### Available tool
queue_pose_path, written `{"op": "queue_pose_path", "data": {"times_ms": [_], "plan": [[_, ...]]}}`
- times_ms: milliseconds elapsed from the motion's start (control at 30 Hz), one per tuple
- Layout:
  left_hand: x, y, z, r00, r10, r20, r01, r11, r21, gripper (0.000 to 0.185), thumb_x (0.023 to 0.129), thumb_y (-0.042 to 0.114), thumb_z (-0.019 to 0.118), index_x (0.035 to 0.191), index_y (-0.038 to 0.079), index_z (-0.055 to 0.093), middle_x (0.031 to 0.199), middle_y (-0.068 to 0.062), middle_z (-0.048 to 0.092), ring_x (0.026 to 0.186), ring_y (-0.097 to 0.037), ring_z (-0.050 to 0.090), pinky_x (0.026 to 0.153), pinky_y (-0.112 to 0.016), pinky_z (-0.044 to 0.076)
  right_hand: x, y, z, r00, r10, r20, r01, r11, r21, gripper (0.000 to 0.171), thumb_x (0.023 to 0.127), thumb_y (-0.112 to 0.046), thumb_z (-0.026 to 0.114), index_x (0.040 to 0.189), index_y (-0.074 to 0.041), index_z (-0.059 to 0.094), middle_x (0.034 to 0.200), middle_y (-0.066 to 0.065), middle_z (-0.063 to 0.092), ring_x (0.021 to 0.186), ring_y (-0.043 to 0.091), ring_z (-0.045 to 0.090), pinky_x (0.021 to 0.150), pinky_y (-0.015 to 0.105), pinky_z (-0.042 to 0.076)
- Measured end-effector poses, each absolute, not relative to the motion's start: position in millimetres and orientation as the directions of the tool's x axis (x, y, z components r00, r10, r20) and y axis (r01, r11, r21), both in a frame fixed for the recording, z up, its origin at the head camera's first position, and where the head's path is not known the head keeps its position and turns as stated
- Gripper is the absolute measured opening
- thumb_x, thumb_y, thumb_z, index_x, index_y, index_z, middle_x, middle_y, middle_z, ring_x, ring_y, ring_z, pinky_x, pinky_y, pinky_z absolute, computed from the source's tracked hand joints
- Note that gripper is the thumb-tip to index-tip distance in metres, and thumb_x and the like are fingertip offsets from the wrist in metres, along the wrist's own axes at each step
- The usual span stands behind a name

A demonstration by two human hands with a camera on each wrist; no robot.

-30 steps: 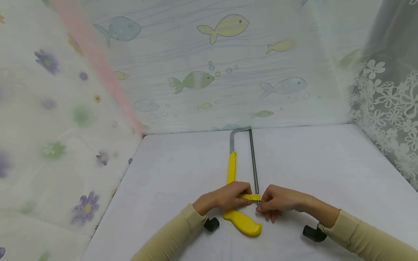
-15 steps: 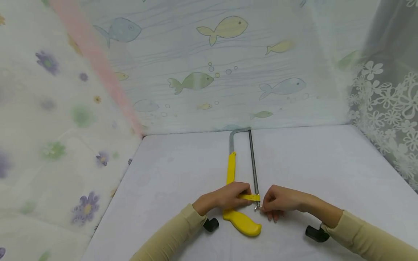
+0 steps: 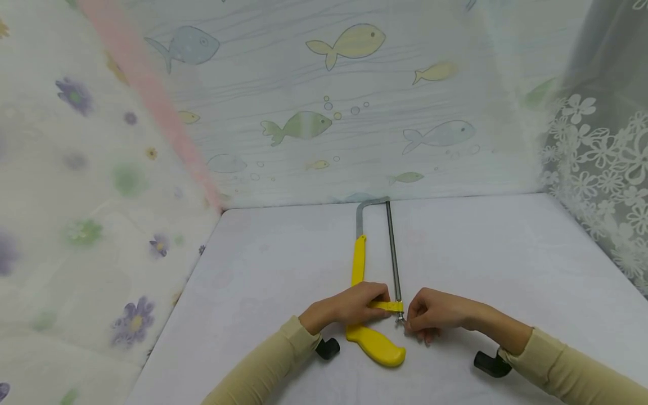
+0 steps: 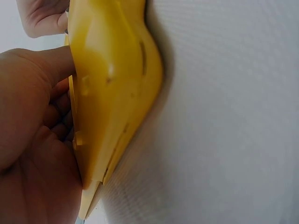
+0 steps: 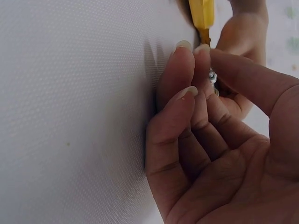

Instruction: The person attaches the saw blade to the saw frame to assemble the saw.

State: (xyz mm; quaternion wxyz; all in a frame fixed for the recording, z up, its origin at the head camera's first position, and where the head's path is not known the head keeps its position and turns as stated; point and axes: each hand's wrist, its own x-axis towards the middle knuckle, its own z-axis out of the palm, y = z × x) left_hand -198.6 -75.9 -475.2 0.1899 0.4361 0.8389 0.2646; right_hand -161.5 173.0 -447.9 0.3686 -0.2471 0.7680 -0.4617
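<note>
A hacksaw [image 3: 358, 261] with a yellow handle [image 3: 378, 347] lies on the white table, its dark blade side [image 3: 392, 247] to the right. My left hand [image 3: 358, 301] grips the frame just above the handle, fingers by the yellow crosspiece [image 3: 388, 306]. In the left wrist view its thumb and palm lie against the yellow body [image 4: 112, 79]. Below the crosspiece sits a small metal wing nut [image 3: 400, 319]. My right hand [image 3: 439, 308] has curled fingers, with thumb and index fingertips at that nut. In the right wrist view the fingers partly hide the nut [image 5: 213, 77].
The white-covered table [image 3: 471, 253] ends at a fish-print cloth [image 3: 304, 112] behind the saw's far tip. A floral cloth [image 3: 101, 253] borders the left side, a lace curtain [image 3: 602, 152] the right. Black wrist-worn pieces [image 3: 328, 349] hang under both sleeves.
My right fingertips have shifted slightly right, uncovering more of the wing nut, which sits at a different angle. My left hand and the hacksaw have stayed put.
</note>
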Motion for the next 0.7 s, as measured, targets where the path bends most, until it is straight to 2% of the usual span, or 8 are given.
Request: {"op": "queue_pose_path", "data": {"times_ms": [233, 367, 500, 700], "plan": [[-198.1, -76.6, -475.9, -0.549, 0.831, -0.091, 0.627, 0.48, 0.614, 0.011, 0.101, 0.022, 0.067, 0.105, 0.014, 0.059, 0.093, 0.009, 0.059, 0.083, -0.002, 0.05, 0.077, -0.015, 0.045, -160.1, 169.5, -447.7, -0.61, -0.709, -0.354, -0.029, 0.466, -0.884, 0.028, 0.097, -0.021, 0.07, 0.081, 0.002, 0.073, 0.066, 0.008, 0.065, 0.054, 0.013, 0.055, 0.048, 0.023, 0.038], [-198.0, -76.8, -475.4, -0.546, 0.833, -0.09, 0.629, 0.479, 0.613, 0.012, 0.102, 0.022, 0.067, 0.104, 0.014, 0.059, 0.093, 0.009, 0.059, 0.082, -0.002, 0.05, 0.077, -0.015, 0.044, -158.4, 167.2, -446.6, -0.613, -0.71, -0.348, -0.035, 0.464, -0.885, 0.034, 0.097, -0.024, 0.07, 0.077, 0.004, 0.072, 0.066, 0.013, 0.067, 0.053, 0.014, 0.056, 0.048, 0.023, 0.038], [-197.7, -76.5, -474.4, -0.541, 0.836, -0.089, 0.632, 0.474, 0.614, 0.012, 0.102, 0.022, 0.066, 0.104, 0.014, 0.059, 0.093, 0.009, 0.06, 0.082, -0.002, 0.05, 0.077, -0.015, 0.044, -158.4, 165.1, -447.0, -0.614, -0.71, -0.345, -0.033, 0.46, -0.887, 0.035, 0.098, -0.024, 0.069, 0.077, 0.003, 0.072, 0.067, 0.017, 0.068, 0.053, 0.015, 0.057, 0.048, 0.024, 0.039], [-198.2, -76.2, -473.5, -0.542, 0.835, -0.093, 0.628, 0.475, 0.616, 0.012, 0.102, 0.023, 0.066, 0.104, 0.014, 0.059, 0.093, 0.009, 0.06, 0.083, -0.002, 0.051, 0.077, -0.015, 0.044, -159.8, 163.8, -448.2, -0.62, -0.703, -0.349, -0.025, 0.462, -0.887, 0.035, 0.099, -0.024, 0.068, 0.077, 0.003, 0.073, 0.068, 0.016, 0.069, 0.052, 0.014, 0.058, 0.048, 0.024, 0.04]]}}
